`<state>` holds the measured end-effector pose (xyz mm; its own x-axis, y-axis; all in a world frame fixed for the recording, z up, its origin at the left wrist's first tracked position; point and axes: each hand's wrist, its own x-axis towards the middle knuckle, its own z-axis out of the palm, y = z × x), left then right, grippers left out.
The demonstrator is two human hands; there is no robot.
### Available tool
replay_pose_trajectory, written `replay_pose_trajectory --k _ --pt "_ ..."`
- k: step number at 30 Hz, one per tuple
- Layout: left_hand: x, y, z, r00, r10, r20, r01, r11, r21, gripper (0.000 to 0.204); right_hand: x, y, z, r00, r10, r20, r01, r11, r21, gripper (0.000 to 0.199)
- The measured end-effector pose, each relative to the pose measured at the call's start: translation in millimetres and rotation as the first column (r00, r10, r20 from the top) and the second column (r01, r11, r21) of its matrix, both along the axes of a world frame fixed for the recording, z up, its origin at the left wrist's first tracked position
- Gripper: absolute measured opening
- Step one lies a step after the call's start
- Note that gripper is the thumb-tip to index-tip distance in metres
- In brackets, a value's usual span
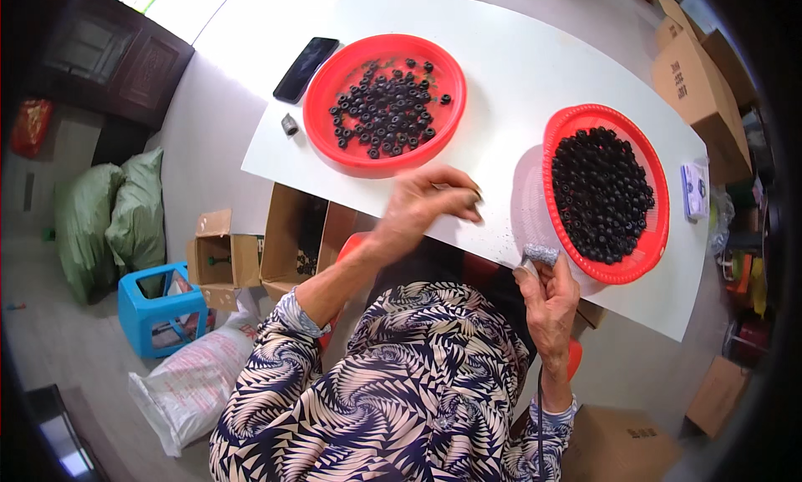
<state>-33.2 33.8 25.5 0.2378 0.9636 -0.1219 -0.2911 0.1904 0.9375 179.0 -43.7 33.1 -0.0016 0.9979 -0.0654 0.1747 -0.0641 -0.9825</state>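
My left hand (426, 202) is over the table's near edge, slightly smeared by motion. Its thumb and fingers come together in a pinch, with a dark speck at the tips too small to name. At the near rim of the right red basket, my right hand (551, 302) grips a short grey speckled cylinder (540, 253) between thumb and fingers. Many small black ring-like pieces (603, 196) fill that red basket (561, 119). A second red basket (317, 98), farther left, has a looser spread of similar black pieces (388, 110).
On the white table (493, 73) lie a black phone (306, 69), a small grey metal piece (289, 124) and a small white-blue box (694, 191). Open cartons (288, 248) and a blue stool (164, 308) stand at left. More cartons (697, 89) are stacked at right.
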Motion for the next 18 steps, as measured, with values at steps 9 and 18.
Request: replay_pose_trajectory --k 9,18 --pt "-78.7 76.9 0.2 0.659 0.473 -0.584 -0.273 0.875 0.401 0.010 3.2 4.9 1.4 0.997 0.034 0.070 -0.043 0.990 0.137 0.023" --pt "15.8 88.4 45.4 0.679 0.370 -0.634 0.285 0.663 0.692 0.012 8.0 1.5 6.1 0.945 0.172 0.280 -0.253 0.925 0.285 0.026"
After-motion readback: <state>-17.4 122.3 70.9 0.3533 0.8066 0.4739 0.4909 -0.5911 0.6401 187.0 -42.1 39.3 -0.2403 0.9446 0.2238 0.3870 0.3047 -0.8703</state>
